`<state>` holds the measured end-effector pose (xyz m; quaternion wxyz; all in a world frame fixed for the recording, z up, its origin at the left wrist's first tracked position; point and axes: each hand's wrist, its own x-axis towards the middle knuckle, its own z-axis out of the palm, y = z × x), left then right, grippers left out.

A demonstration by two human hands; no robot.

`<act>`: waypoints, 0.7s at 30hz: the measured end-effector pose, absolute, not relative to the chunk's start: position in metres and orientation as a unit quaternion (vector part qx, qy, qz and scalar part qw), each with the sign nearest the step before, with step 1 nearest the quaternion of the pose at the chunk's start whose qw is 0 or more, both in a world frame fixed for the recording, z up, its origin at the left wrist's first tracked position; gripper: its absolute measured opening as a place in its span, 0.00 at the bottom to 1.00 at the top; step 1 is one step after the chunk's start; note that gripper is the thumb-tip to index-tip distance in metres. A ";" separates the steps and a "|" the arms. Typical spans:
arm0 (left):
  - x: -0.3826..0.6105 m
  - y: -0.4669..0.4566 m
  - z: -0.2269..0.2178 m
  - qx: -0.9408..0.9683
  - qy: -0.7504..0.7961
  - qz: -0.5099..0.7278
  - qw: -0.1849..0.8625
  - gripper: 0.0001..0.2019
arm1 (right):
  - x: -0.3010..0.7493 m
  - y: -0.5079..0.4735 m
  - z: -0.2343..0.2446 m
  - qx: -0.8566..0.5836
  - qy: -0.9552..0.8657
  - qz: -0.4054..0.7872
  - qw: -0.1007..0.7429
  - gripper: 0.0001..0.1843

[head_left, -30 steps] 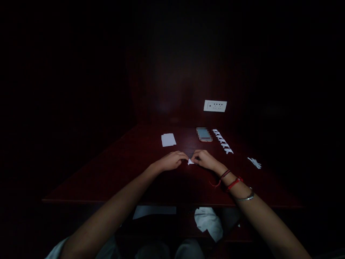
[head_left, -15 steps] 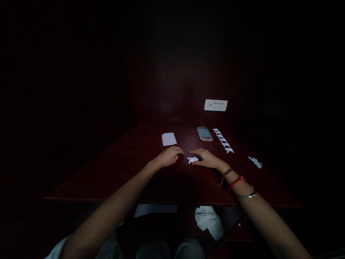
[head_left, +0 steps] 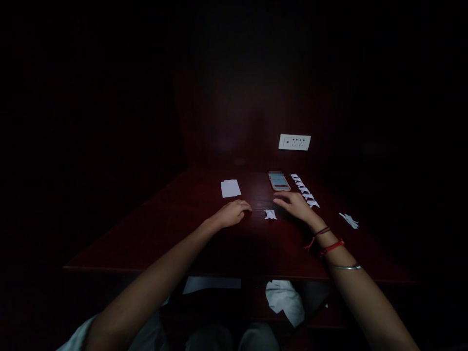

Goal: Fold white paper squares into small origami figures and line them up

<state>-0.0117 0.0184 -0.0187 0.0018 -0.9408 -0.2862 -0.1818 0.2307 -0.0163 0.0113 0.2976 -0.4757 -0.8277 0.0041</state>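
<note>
Folded paper point(head_left: 270, 214) has left the right hand point(head_left: 297, 204).

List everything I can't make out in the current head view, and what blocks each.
In the head view:
- Smartphone: screen text too small to read.
- Folded paper piece: individual creases too small and dim.
- Left hand: its underside is hidden by the hand itself.
- White sheet below the tabletop: far part hidden by the tabletop.
- Right forearm: cut off by the bottom edge.

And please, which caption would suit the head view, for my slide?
Folded paper on the table, between left hand and right hand, held by neither; phone beyond.
</note>
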 end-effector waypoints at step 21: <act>-0.008 0.019 -0.020 -0.946 -0.262 -0.191 -0.010 0.18 | 0.233 -0.015 0.003 -0.394 -0.903 0.083 0.149 0.23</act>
